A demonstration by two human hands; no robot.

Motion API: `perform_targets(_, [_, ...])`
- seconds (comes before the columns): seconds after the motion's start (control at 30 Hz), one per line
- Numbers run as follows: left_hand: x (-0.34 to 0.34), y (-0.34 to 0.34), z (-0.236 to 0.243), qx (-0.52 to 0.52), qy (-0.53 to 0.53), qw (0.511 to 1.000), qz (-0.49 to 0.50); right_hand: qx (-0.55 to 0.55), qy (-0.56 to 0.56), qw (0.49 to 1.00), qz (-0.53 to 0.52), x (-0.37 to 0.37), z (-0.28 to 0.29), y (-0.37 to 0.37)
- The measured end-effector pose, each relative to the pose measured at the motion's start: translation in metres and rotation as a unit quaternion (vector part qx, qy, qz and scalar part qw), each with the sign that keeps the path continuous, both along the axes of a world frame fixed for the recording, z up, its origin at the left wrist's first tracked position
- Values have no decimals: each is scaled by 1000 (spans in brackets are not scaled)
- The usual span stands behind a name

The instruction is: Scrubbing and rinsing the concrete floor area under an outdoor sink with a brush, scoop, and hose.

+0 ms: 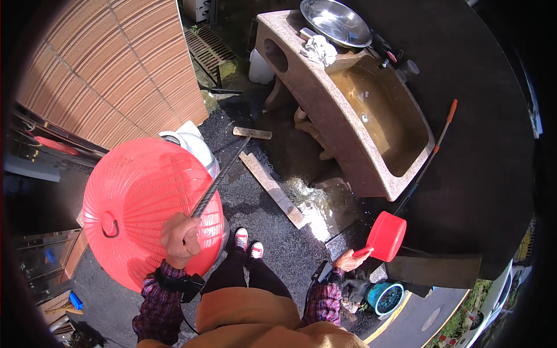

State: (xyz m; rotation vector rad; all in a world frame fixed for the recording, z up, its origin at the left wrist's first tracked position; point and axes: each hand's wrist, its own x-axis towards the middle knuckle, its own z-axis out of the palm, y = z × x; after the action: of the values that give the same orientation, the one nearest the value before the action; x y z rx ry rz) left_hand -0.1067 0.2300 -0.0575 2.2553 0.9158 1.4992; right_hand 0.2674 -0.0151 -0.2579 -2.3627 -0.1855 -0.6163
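My left hand [180,239] is closed round the dark handle of a long-handled floor brush [223,174]. Its narrow wooden head [252,133] rests on or just above the wet ground ahead, between the tiled wall and the sink. A red plastic dipper [387,236] is in my right hand [351,260], fingers wrapped round its short handle. The dipper is tilted, and its inside is hidden. Behind my left hand is a big red domed mesh cover [139,203], partly over a white container [197,149].
A stone sink [371,168] stands ahead right, with a metal basin [336,22] and crumpled cloth [318,51] on its rim. A plank [272,188] lies on the wet ground. An orange-handled pole [444,130] leans beside the sink. A blue bucket [387,298] is at right.
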Motion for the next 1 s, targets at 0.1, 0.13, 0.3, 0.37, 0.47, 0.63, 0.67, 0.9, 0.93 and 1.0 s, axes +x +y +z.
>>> perform_targets(0.1, [2, -7, -9, 2, 13, 1000, 17, -24, -115, 993, 29, 27, 64, 10])
perform_targets(0.13, [8, -9, -10, 3, 22, 1000, 20, -3, -150, 987, 52, 52, 78, 14])
perform_targets(0.3, [42, -38, 5, -84, 74, 993, 40, 7, -94, 961, 258, 128, 153, 113])
perform_targets(0.37, [50, -50, 12, -88, 113, 988, 59, -79, -59, 956, 275, 165, 144, 152])
perform_targets(0.47, [65, -74, 14, -139, 174, 968, 116, -124, -41, 940, 314, 199, 117, 196])
perform_targets(0.63, [79, -125, -3, -446, 170, 862, 173, -143, 69, 941, 300, 270, 71, 228])
perform_targets(0.67, [75, -138, -10, -607, 69, 777, 152, -155, 35, 935, 317, 273, 65, 232])
perform_targets(0.9, [103, -211, -82, -706, 79, 697, 99, -70, -136, 855, 496, 156, 121, 253])
perform_targets(0.93, [120, -212, -73, -708, 46, 698, 98, -50, -1, 800, 598, 126, 105, 246])
perform_targets(1.0, [139, -222, -60, -664, 11, 739, 110, -69, 254, 699, 665, 47, 37, 228])
